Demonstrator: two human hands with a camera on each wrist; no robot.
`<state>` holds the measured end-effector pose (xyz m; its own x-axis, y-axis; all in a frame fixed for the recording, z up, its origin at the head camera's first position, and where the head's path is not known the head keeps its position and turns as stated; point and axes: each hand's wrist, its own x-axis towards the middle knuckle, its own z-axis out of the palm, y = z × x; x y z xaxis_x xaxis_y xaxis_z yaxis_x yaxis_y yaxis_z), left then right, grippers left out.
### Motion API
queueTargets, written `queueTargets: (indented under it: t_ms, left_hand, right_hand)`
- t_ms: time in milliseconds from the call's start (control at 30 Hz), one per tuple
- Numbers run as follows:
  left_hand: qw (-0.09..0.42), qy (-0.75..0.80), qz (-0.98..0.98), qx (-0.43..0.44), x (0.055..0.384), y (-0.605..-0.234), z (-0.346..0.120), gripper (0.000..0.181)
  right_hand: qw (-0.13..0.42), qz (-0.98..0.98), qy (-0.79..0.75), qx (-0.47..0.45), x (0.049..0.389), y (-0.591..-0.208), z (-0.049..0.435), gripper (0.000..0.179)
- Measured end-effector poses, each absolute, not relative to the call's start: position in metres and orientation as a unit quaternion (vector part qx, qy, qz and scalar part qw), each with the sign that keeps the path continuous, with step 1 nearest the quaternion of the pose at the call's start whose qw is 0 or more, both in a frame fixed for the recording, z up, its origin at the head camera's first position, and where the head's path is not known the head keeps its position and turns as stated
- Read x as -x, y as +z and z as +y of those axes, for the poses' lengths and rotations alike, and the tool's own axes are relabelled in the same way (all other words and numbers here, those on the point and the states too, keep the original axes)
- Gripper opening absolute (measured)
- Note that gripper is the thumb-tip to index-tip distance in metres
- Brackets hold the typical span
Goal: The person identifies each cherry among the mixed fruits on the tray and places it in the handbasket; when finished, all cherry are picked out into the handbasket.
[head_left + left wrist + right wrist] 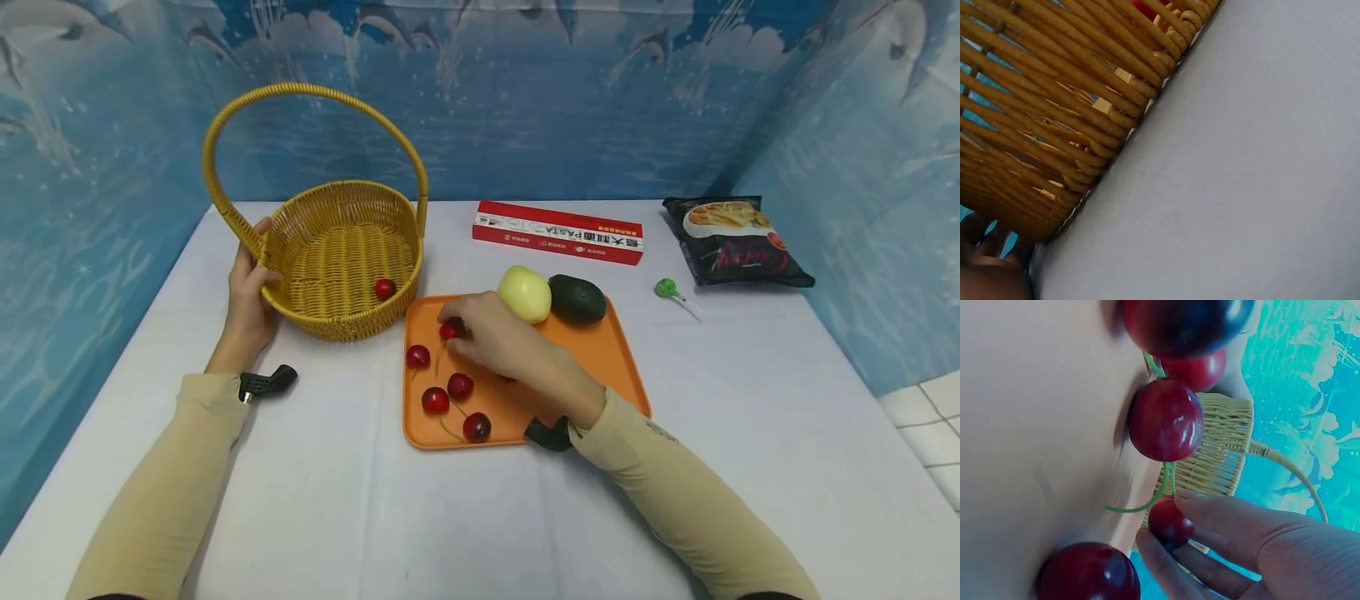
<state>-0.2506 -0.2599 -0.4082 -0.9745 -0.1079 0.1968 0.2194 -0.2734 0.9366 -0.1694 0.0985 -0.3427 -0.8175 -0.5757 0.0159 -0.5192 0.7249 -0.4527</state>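
Observation:
My left hand grips the left side of a yellow wicker basket, its thumb over the rim near the handle's foot. In the left wrist view, fingers lie against the woven wall. One red cherry lies inside the basket. Over an orange tray, my right hand pinches a dark red cherry with a green stem between thumb and fingers. Other cherries lie nearby on the tray, among them a cherry at its left edge and a cherry near its front edge.
A pale yellow-green round fruit and a dark green avocado-like fruit sit at the tray's back. Behind it lies a red pasta box. Farther right are a green lollipop and a black food packet.

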Motion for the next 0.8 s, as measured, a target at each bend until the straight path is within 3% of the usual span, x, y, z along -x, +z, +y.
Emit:
queueTargets:
  t_ms: [233, 800]
  left_hand:
    - [0.1, -0.794, -0.598, 0.048, 0.249, -0.412, -0.256, 0.082]
    - [0.112, -0.785, -0.608, 0.048, 0.252, -0.41, -0.261, 0.082]
  right_hand:
    - [0.044, 0.924, -0.25, 0.288, 0.167, -0.34, 0.102, 0.036]
    - [0.012, 0.882, -0.301, 0.363, 0.172, -0.332, 0.087, 0.037]
